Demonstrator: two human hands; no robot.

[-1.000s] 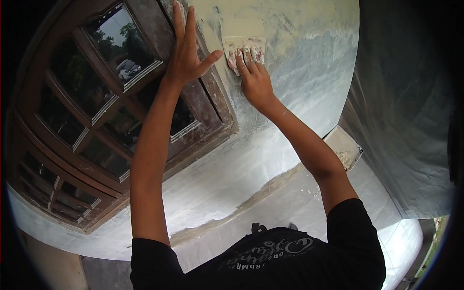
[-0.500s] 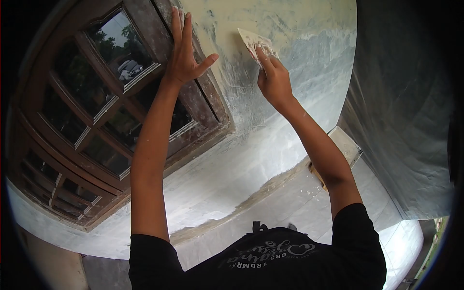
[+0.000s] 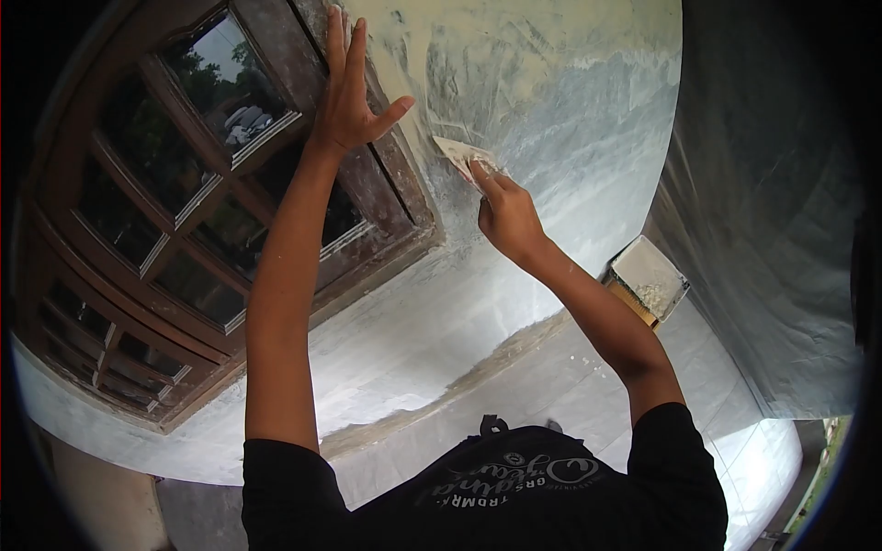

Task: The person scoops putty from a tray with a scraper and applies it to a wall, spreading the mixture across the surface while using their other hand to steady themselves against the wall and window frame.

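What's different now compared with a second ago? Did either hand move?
The right hand has drawn the scraper down the wall, from high on the yellowish patch to a lower spot beside the window frame, keeping hold of it. The left hand stays flat on the frame, fingers spread.

A home under repair: freshly skimmed wall [image 3: 570,110], wooden window [image 3: 184,230], plastic sheeting [image 3: 763,202], tiled floor [image 3: 735,367].
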